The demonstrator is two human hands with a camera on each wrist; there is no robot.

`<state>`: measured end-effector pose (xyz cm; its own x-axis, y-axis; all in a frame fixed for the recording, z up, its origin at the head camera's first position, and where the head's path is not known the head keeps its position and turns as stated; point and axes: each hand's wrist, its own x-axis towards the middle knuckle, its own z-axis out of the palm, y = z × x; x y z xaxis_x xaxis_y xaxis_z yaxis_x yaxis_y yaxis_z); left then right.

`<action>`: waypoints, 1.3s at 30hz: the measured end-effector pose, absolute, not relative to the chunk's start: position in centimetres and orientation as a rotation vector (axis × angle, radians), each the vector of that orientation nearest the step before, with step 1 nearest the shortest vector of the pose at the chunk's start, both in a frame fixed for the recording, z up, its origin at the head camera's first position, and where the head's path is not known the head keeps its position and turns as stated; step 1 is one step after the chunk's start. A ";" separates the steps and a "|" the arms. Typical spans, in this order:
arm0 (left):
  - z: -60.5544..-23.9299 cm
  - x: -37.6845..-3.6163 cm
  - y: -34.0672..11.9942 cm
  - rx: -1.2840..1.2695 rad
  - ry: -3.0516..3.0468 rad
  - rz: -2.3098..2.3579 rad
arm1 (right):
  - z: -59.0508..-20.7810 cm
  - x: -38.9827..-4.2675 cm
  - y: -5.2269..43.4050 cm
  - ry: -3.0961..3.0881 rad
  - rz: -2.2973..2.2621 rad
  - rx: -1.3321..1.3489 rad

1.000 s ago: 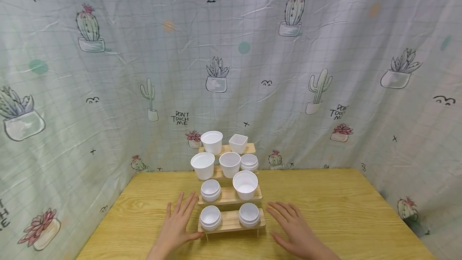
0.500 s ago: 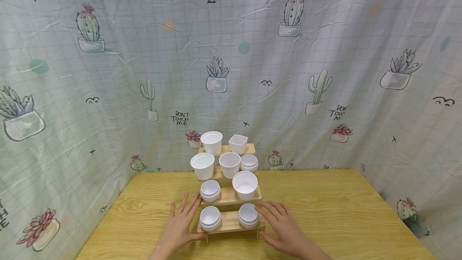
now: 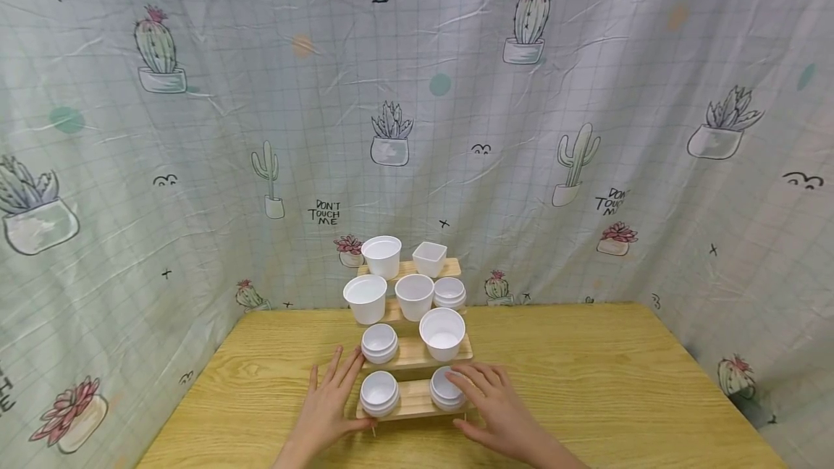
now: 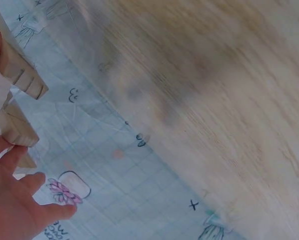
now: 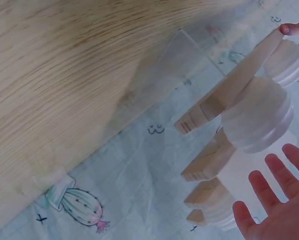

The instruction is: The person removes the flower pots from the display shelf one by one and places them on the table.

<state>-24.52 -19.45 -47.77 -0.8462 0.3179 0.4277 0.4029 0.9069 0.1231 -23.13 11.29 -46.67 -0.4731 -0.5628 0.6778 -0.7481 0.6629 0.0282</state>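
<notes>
A tiered wooden rack [image 3: 415, 398] stands on the table with several white pots on its shelves. My left hand [image 3: 323, 405] rests against the rack's left side, fingers spread. In the left wrist view its fingertips touch the wooden shelf ends [image 4: 17, 125]. My right hand [image 3: 500, 411] is at the front right, its fingers reaching over the ribbed white pot [image 3: 444, 391] on the lowest shelf. In the right wrist view the fingers [image 5: 262, 189] are extended beside that pot [image 5: 259, 115]; contact is unclear. Another ribbed pot [image 3: 380, 392] sits at the lowest shelf's left end.
Higher shelves bear round white pots [image 3: 442, 334] and a square one [image 3: 430, 259] at the top right. A cactus-print curtain [image 3: 417, 129] hangs behind and at both sides. The wood-grain table [image 3: 586, 382] extends to left and right of the rack.
My right hand has moved left, from beside the rack to over the front right pot. My left hand has shifted slightly right against the rack. The pots stay in place.
</notes>
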 end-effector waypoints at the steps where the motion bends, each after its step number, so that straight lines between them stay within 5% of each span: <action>1: -47.7 -24.5 -19.4 -0.523 -2.671 -0.286 | -46.7 -23.1 11.1 -2.218 0.355 1.003; 39: -47.2 -24.2 -18.9 -0.423 -2.776 -0.345 | -47.7 -24.2 8.6 -2.374 0.291 0.923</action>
<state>-24.17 -18.85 -47.24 -0.9081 0.2488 0.3368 0.3237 0.9274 0.1875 -24.20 8.65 -47.68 -0.5990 -0.5508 0.5812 -0.6748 0.7380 0.0039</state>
